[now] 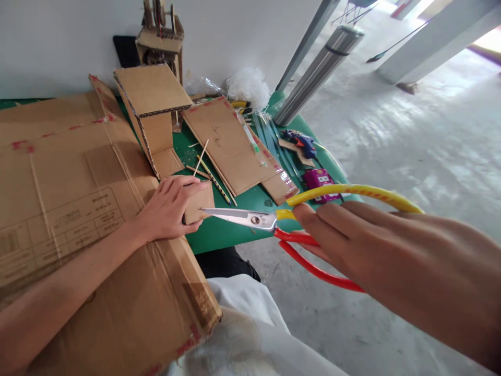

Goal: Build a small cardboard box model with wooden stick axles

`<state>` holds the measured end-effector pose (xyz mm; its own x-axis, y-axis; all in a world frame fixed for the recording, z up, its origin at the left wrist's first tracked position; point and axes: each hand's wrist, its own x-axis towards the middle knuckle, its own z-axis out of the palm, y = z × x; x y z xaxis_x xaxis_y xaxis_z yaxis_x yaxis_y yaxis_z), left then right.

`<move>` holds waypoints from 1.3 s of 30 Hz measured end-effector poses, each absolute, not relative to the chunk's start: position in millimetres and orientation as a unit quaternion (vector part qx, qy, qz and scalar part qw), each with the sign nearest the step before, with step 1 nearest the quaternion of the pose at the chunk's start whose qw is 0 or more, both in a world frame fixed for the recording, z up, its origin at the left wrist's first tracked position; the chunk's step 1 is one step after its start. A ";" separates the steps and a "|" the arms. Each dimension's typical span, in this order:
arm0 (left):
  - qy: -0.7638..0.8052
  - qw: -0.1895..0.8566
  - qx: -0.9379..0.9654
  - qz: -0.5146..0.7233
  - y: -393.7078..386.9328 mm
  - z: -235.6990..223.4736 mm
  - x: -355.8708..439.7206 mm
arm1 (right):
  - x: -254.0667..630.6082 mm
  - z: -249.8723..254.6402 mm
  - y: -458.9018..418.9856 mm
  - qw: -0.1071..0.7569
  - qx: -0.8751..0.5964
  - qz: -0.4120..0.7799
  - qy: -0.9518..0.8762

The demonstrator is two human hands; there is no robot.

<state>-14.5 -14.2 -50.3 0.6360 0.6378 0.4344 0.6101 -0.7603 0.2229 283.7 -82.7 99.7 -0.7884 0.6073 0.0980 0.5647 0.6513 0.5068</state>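
Observation:
My left hand [169, 204] is closed around a small cardboard piece [203, 200], near the edge of a large flattened cardboard box [74, 172]. A thin wooden stick [201, 156] rises just behind its fingers. In my right hand [352, 240] is a pair of scissors [254, 219] with one yellow and one red handle. Its blades look shut, and the tip touches the face of the small piece at a dark spot. Whether the tip has gone into the cardboard I cannot tell.
On the green table [230, 230] stand an open cardboard frame [154, 89] and a steel flask [321, 73]. Flat cardboard sheets [227, 151], a blue glue gun [301, 141], clear glue sticks [270, 136] and a purple box [319, 180] lie to the right. A cardboard model [160, 44] stands behind.

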 end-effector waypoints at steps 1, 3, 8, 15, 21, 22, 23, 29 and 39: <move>0.346 0.032 0.903 0.251 -14.1 -50.0 -14.7 | 288.5 98.7 -84.6 0.039 0.308 0.271 0.911; 0.340 0.038 0.905 0.253 -14.1 -50.5 -15.4 | 300.1 97.3 -88.6 0.035 0.292 0.281 0.913; 0.330 0.056 0.891 0.308 -13.7 -54.6 -17.6 | 324.8 95.6 -87.7 0.057 0.361 0.275 0.889; 0.335 0.177 0.863 0.333 -10.4 -46.2 -19.0 | 330.3 90.7 -76.8 0.041 0.392 0.296 0.870; 0.317 0.184 0.894 0.257 -8.5 -43.0 -19.1 | 324.8 87.9 -78.0 0.066 0.420 0.272 0.863; 0.322 0.184 0.896 0.245 -8.1 -43.2 -18.6 | 323.2 88.1 -77.5 0.072 0.422 0.274 0.861; 0.330 0.184 0.895 0.237 -7.7 -43.5 -18.1 | 321.6 88.4 -76.9 0.077 0.421 0.282 0.859; 0.392 0.159 0.865 0.271 -5.4 -45.5 -14.4 | 313.1 89.3 -72.7 0.072 0.388 0.306 0.866; 0.382 0.145 0.879 0.246 -7.0 -43.0 -15.2 | 302.5 83.4 -70.5 0.036 0.354 0.306 0.883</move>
<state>-15.2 -7.0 -43.0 0.5876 0.7426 0.3214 0.5998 -0.6663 0.4430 302.5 -70.5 83.4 -0.7473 0.6469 0.1522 0.6026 0.5631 0.5655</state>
